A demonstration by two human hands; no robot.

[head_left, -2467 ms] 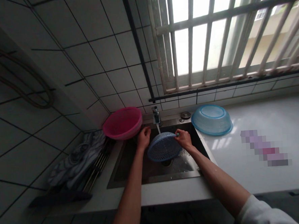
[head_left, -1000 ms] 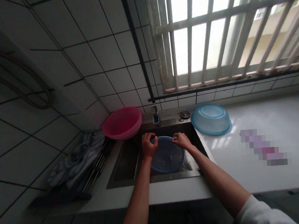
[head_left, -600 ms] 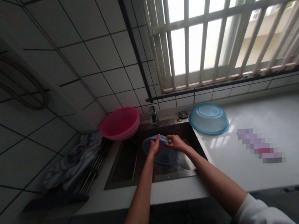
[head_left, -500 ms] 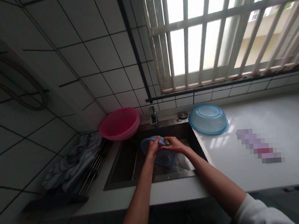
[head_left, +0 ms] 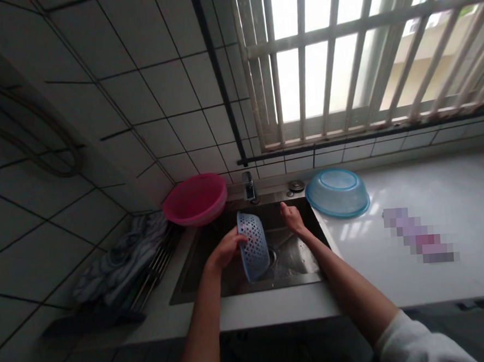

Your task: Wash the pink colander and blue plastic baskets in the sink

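The left hand [head_left: 227, 248] is holding a colander [head_left: 254, 249], and its fingers are closing around the rim on the side of this hand. The colander is hanging inside the sink [head_left: 295, 254], above the steel floor and near the drain [head_left: 273, 255], which it is partly covering from our view. It is standing on its side in the air: the open mouth is facing toward the left hand, and the bottom is pointing to the right. Its colour is a pale, slightly greyish blue, and the material is looking like plastic. The curved wall is showing many small openings, arranged in rows; the upper part is catching more light, while the lower part is appearing darker and smoother. The rim is forming a thin, lighter line along the left edge. The right hand [head_left: 292, 217] is staying apart from the colander, over the right back part of the sink, with its fingers curling inward; I cannot tell if it is gripping something small. Behind, a faucet [head_left: 248, 186] is rising, a pink basin [head_left: 194, 200] is resting to the left, and a light blue basin [head_left: 337, 193] is lying upside down on the right.
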